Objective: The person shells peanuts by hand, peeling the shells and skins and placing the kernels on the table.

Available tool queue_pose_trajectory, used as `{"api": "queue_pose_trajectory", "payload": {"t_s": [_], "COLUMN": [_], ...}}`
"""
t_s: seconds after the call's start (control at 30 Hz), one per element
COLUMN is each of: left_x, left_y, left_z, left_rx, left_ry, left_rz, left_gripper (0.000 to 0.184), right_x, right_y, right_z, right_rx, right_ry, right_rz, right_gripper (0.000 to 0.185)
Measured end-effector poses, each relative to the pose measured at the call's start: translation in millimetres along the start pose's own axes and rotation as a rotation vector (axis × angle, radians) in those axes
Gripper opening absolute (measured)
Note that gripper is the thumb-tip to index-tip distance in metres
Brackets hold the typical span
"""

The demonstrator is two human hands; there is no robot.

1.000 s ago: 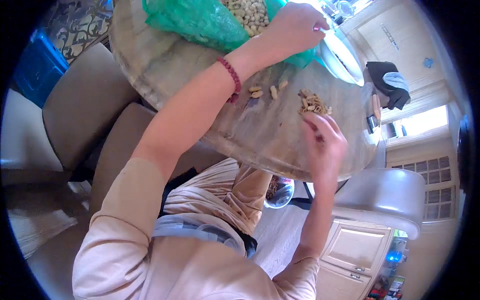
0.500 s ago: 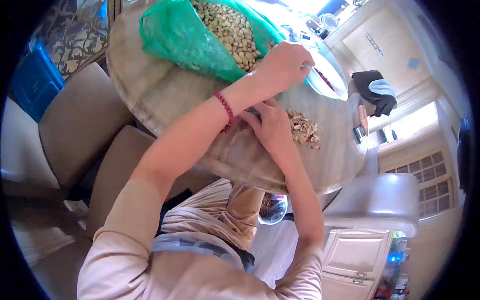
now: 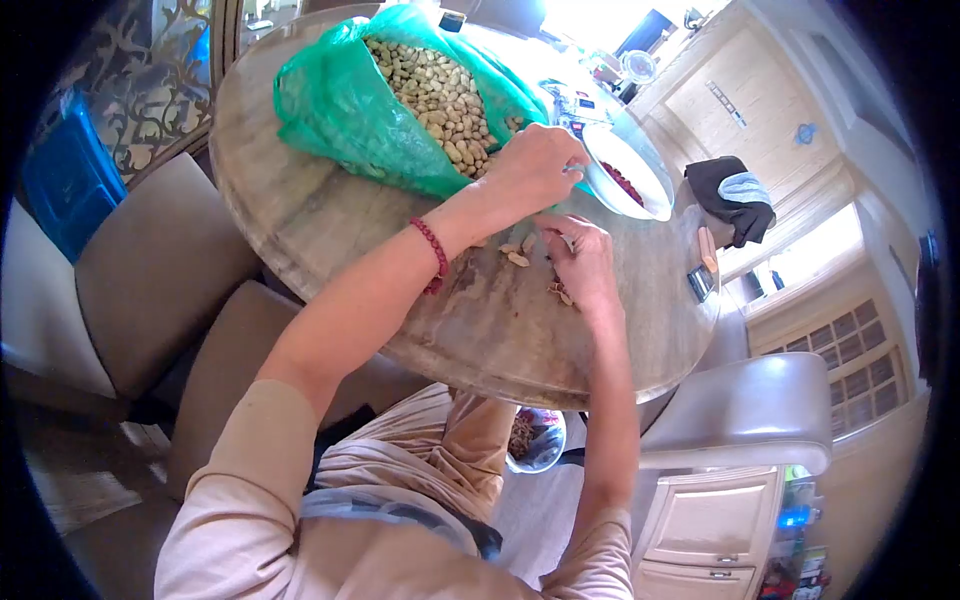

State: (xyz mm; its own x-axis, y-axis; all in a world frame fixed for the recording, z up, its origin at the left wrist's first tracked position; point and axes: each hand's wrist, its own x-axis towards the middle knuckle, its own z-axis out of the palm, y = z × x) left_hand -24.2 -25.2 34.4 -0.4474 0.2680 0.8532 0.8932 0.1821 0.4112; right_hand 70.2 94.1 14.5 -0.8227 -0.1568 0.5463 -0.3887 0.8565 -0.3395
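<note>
My left hand (image 3: 535,170), a red beaded bracelet (image 3: 432,250) on its wrist, is held just beside a white bowl (image 3: 658,200) containing dark red nuts (image 3: 622,184). Its fingers are pinched together; what is between them is hidden. Lower down, over the table, my right hand (image 3: 585,265) has curled fingers, with thumb and forefinger close together, and I cannot make out what they hold. Loose peanut shells (image 3: 516,255) lie to its left, and some small pieces (image 3: 562,292) lie under its edge. Behind my left forearm, a green plastic bag (image 3: 350,130) is open on unshelled peanuts (image 3: 435,95).
The round wooden table (image 3: 480,340) has a raised edge towards me. Below it stands a bin (image 3: 540,450) holding shells. Chairs (image 3: 160,270) are on the left, and a padded seat (image 3: 740,405) is at the right. A dark cloth (image 3: 735,205) lies beyond the bowl.
My right hand has moved rightward over where the shell pile was; the pile no longer shows, and scattered shells are visible left of it. My left hand remains by the bowl. The view has shifted slightly.
</note>
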Motion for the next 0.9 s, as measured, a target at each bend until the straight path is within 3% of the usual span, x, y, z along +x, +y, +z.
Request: {"api": "queue_pose_trajectory", "payload": {"t_s": [0.17, 0.23, 0.37, 0.43, 0.47, 0.53, 0.6, 0.67, 0.73, 0.83, 0.9], "left_x": [-1, 0, 1, 1, 0, -2, -3, -8, -12, -11, -13], "left_y": [1, 1, 2, 1, 1, -1, -1, 0, 4, 6, 6], "left_z": [0, -1, -2, -2, -1, 3, 8, 15, 20, 20, 21], "left_rx": [0.013, 0.030, 0.002, 0.016, 0.007, -0.048, -0.094, -0.193, -0.201, -0.473, -0.542], "left_ry": [-0.030, -0.031, -0.043, -0.058, -0.053, -0.065, -0.079, -0.257, -0.232, -0.412, -0.407], "left_rz": [-0.028, -0.022, -0.061, -0.054, -0.049, -0.079, -0.053, -0.135, -0.076, -0.335, -0.362], "left_gripper": [0.017, 0.018, 0.018, 0.018, 0.018, 0.017, 0.016, 0.017, 0.017, 0.013, 0.014], "right_x": [9, 10, 8, 7, 5, 2, -1, -6, -8, -15, -17], "right_y": [-18, -20, -18, -18, -16, -8, 16, 31, 42, 47, 47], "right_z": [5, 19, 38, 27, 19, -2, -10, -18, -19, -18, -18], "right_rx": [-0.017, 0.002, 0.030, 0.106, 0.094, 0.240, 0.257, 0.414, 0.453, 0.449, 0.469], "right_ry": [-0.178, -0.163, -0.110, -0.137, -0.136, -0.021, 0.082, 0.129, 0.158, 0.225, 0.274], "right_rz": [0.064, -0.228, -0.333, -0.084, -0.082, 0.162, 0.106, 0.215, 0.155, 0.153, 0.139], "right_gripper": [0.020, 0.020, 0.023, 0.018, 0.018, 0.016, 0.015, 0.015, 0.016, 0.017, 0.017]}}
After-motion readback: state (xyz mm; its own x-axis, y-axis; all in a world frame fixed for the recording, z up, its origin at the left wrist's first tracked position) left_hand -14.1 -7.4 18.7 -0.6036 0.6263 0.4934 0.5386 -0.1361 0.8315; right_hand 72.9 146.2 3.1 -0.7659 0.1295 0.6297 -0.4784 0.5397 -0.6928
